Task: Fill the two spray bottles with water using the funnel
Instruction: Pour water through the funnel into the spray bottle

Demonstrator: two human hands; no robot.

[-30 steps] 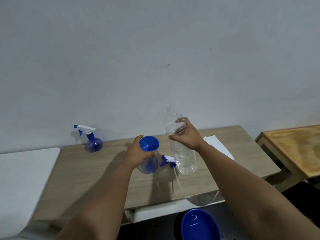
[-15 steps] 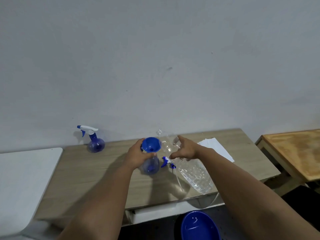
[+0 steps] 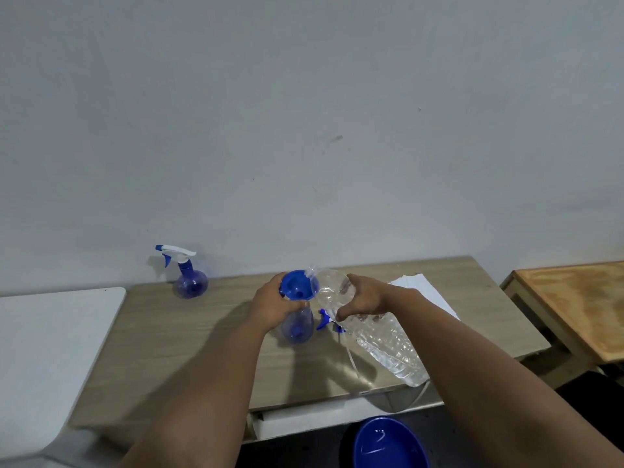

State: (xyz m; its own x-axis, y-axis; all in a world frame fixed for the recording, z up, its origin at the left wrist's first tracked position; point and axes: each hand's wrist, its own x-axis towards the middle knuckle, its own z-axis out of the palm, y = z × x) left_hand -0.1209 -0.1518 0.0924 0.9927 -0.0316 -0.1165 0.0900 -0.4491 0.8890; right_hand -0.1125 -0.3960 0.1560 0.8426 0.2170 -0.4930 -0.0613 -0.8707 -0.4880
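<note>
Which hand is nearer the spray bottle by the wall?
Left. The left hand grips the funnel on the open bottle, just right of the spray bottle by the wall. The right hand holds the water bottle farther right.

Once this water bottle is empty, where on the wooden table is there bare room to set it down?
Bare wood lies between the far spray bottle and the left hand, and along the near left edge of the table. It is crowded around the funnel, the loose sprayer head and the white paper on the right.
</note>
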